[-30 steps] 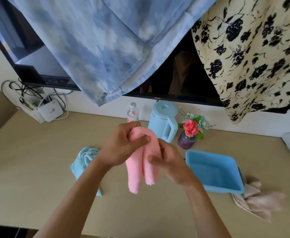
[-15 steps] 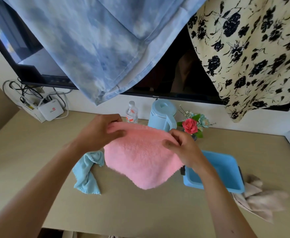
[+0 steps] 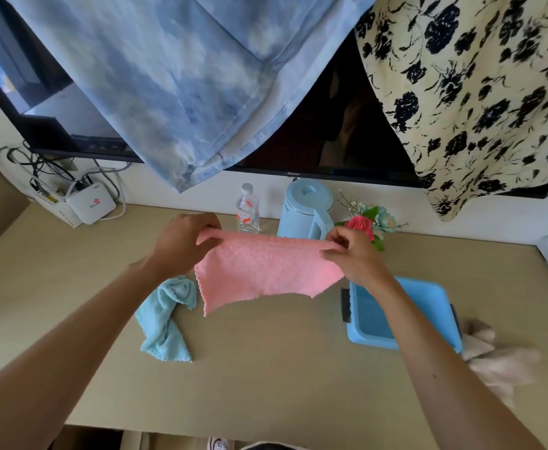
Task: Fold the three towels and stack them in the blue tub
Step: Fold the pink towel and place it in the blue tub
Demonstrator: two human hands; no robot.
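From the head camera, the person is holding the pink towel up in the air over the beige table, spread flat between both hands. The left hand is pinching the towel's upper corner at about nine o'clock of the cloth, fingers curled tight over the edge. The right hand is gripping the opposite upper corner at three o'clock, thumb and fingertips closed on the hem. The top edge is running taut from one hand to the other, and the rest of the cloth is hanging down toward six o'clock, its lower corner dangling just above the tabletop.

Down at seven o'clock from the pink towel, the light blue towel is lying crumpled on the table, below the left forearm and apart from both hands. At four o'clock, the blue tub is sitting on the table with the right forearm crossing over its near side; nothing is showing inside the part in view. Past the tub, toward the right edge, the beige towel is lying bunched and blurred.

Behind the hands, at twelve o'clock, a water bottle, a pale blue kettle and a small bunch of flowers are standing along the wall.
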